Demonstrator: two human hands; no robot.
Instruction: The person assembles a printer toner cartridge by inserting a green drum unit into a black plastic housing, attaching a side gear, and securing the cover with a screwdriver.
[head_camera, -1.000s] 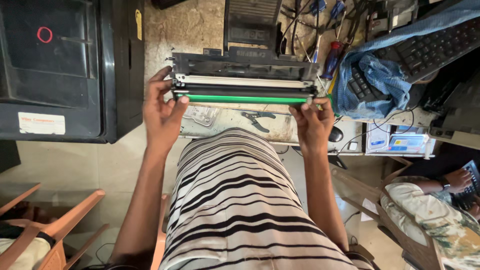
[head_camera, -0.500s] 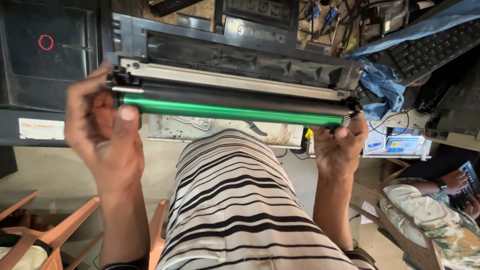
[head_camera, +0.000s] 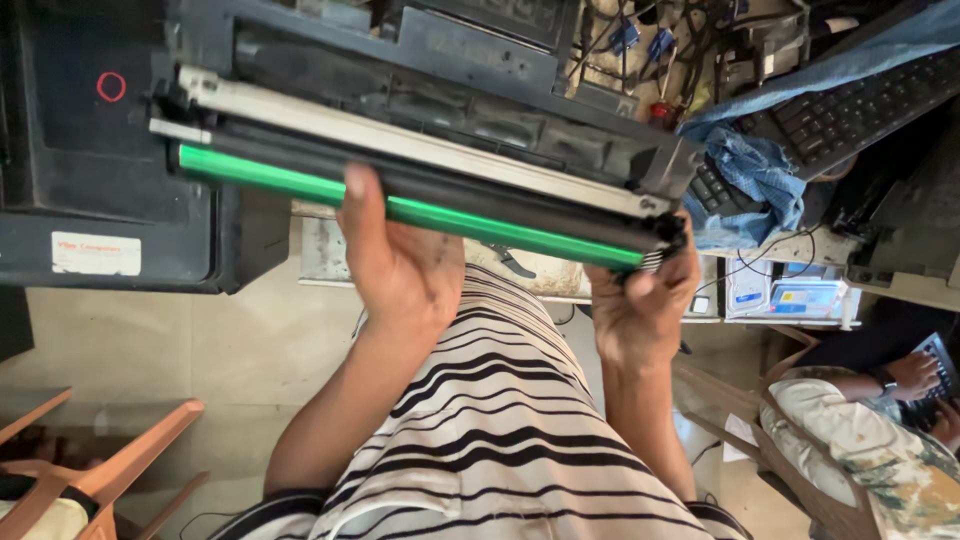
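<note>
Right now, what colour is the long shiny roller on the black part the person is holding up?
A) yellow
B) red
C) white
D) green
D: the roller running along the black cartridge is bright green, with the left hand gripping near its middle and the right hand holding its end.

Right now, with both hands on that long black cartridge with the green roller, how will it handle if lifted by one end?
The long black plastic cartridge looks rigid: it spans both hands without sagging. It probably tips if one end is released, as the left hand grips near mid-length and the right hand an end. The glossy green roller likely marks easily.
</note>
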